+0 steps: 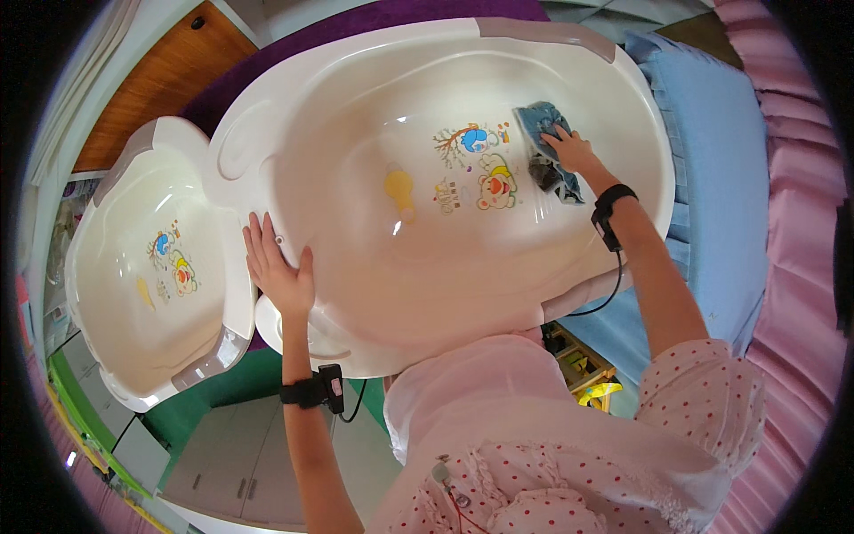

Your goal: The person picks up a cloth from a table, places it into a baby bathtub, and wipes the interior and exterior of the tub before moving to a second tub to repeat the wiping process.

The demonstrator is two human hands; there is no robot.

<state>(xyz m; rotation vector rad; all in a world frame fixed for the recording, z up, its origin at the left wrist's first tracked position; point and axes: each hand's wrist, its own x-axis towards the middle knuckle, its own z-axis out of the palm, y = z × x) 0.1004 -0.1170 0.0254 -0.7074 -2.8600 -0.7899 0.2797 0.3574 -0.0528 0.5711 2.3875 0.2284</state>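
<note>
A large white plastic baby bathtub (356, 107) lies in front of me, with cartoon animal stickers (485, 165) and a yellow shape (399, 190) on its inside bottom. My right hand (574, 149) is in the tub's right end, its fingers bent onto a crumpled blue-grey cloth (541, 118) that has a darker part lower down. My left hand (281, 271) lies on the tub's left rim, next to a small round hole, with fingers stretched out and nothing held. Both wrists carry black bands with cables.
A second, smaller-looking white tub (124, 294) with similar stickers stands to the left. Blue cloth bedding (721, 178) and pink curtains (796, 267) line the right. Grey cabinets (240, 454) stand below left; a wooden crate (583, 365) with yellow items sits below the tub.
</note>
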